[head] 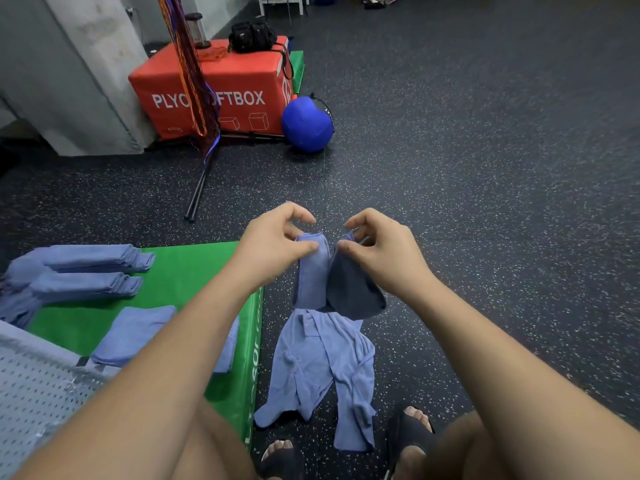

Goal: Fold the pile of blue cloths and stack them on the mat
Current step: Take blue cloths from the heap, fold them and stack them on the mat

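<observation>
A blue cloth (332,282) hangs in the air in front of me, held by its top edge. My left hand (273,240) pinches its left corner and my right hand (381,244) pinches its right corner, the two hands close together. Below it a crumpled pile of blue cloths (325,372) lies on the dark floor between my feet. To the left lies the green mat (194,271). A folded blue cloth (135,334) rests on its near part, partly behind my left forearm. Stacks of folded blue cloths (79,271) sit at the mat's far left.
A red plyo soft box (239,84) with a black bag on top stands at the back left, a blue ball (306,124) beside it. Black poles (199,192) lie on the speckled floor. A grey pillar (69,71) is far left. My sandalled feet (412,431) are near the pile.
</observation>
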`<state>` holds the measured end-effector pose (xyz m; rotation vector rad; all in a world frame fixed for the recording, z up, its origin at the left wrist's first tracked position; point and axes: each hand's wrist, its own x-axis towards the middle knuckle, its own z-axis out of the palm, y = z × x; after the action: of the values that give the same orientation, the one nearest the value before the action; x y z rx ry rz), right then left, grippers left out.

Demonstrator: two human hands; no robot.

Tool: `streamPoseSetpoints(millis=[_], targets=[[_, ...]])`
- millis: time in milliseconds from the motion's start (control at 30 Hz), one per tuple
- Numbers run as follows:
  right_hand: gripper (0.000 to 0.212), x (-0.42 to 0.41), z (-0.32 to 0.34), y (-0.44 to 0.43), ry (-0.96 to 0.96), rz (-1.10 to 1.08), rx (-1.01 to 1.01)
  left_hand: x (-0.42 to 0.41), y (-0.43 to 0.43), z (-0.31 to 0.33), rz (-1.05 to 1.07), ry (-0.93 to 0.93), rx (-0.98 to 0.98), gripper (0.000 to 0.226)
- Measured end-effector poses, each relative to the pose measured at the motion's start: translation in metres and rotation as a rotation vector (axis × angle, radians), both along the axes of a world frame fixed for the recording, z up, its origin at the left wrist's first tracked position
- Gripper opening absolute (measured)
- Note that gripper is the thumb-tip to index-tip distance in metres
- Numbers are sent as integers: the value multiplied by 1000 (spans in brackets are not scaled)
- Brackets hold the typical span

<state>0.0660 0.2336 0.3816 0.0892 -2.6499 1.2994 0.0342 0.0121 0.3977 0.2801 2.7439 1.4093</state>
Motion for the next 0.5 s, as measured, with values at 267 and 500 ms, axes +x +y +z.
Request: streamPoseSetpoints(millis=[267,500], targets=[[15,2,-3,-20,34,-29,-98,2,11,0,31,59,-79,16],[22,7,0,-25,65,17,-118,0,10,-5,-26,21,-17,23]])
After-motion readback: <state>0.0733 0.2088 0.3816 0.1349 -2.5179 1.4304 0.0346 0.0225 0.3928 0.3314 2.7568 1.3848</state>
